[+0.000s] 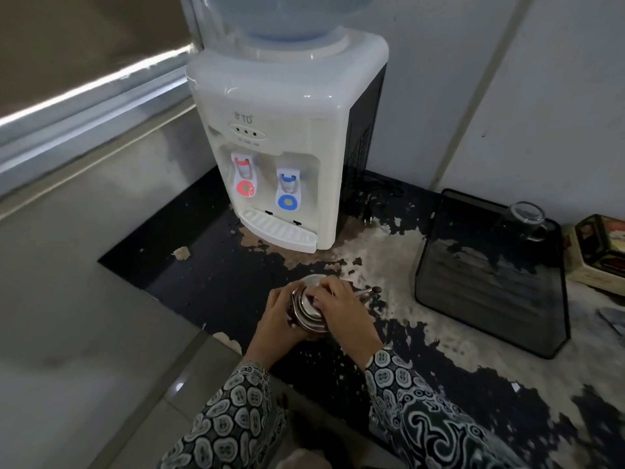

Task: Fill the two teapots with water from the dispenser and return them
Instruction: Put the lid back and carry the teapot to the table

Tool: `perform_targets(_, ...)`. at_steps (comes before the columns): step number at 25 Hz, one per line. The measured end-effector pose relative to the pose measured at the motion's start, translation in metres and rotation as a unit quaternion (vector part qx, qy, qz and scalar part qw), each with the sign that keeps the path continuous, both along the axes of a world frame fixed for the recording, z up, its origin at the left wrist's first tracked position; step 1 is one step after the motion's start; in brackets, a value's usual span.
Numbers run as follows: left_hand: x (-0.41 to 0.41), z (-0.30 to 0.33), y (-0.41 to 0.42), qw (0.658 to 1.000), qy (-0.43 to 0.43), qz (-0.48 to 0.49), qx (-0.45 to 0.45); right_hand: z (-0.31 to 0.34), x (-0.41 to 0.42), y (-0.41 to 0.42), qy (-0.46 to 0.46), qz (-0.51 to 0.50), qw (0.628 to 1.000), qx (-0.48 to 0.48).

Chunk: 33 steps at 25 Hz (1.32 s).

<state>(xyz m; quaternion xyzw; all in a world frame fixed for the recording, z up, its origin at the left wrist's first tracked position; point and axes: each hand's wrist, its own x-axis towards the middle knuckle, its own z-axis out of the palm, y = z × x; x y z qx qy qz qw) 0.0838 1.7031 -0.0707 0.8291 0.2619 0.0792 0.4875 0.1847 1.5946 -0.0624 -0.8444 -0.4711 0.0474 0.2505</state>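
A small metal teapot (309, 314) sits low over the worn black counter (209, 275), in front of the white water dispenser (287, 147). My left hand (279, 318) grips the pot's left side. My right hand (345, 311) is closed over its lid, hiding most of the top. The spout (370, 292) pokes out to the right past my fingers. The dispenser has a red tap (244, 174) on the left, a blue tap (287, 189) on the right, and a drip tray (279, 231) below. Only one teapot is in view.
A dark tinted tray (490, 275) lies to the right with a glass mug (524, 220) on its far corner. A decorated tin (598, 248) stands at the right edge. A power plug (368, 220) lies beside the dispenser. The counter's edge drops to the floor on the left.
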Motion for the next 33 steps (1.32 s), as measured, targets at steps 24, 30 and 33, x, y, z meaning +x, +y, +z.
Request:
perform_targets(24,0.012,0.037,0.027,0.985,0.138,-0.085,0.061,0.014,0.01,-0.027,0.06,0.047,0.997,0.026)
perform_targets(30,0.019,0.039,0.029,0.988,0.135,-0.067,0.024,0.04,0.027,-0.012,0.156,0.036,0.986,-0.054)
perform_targets(33,0.023,0.041,0.03,0.989,0.136,-0.049,-0.007,0.044,0.031,-0.005,0.173,0.02,0.984,-0.047)
